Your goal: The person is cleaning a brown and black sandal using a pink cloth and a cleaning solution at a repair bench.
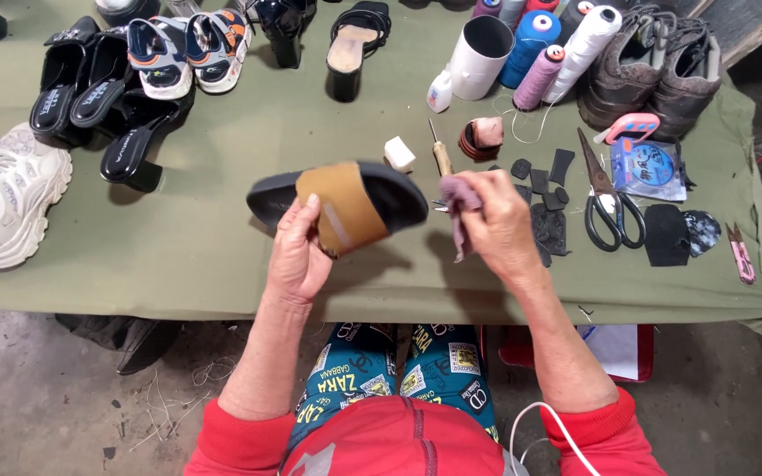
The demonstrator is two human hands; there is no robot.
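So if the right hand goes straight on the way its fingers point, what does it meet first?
The right hand, holding a cloth, points left toward the sandal in the left hand; likely the sandal's end, though depth is unclear.

Slide sandal held over a green-clothed work table, cloth in the other hand.

Left hand (297,256) grips a black slide sandal (339,201) by its tan strap, sole turned up, raised above the green table cloth (222,238). Right hand (497,225) pinches a small mauve cloth (460,207) just beside the sandal's toe end. Wooden-handled awl (438,154) lies just beyond. Black scissors (608,207) and dark rubber patches (547,207) lie to the right. Thread cones (557,48) and brown boots (654,66) stand at the far edge. Black heeled sandals (99,97) and a white sneaker (6,198) sit to the left.
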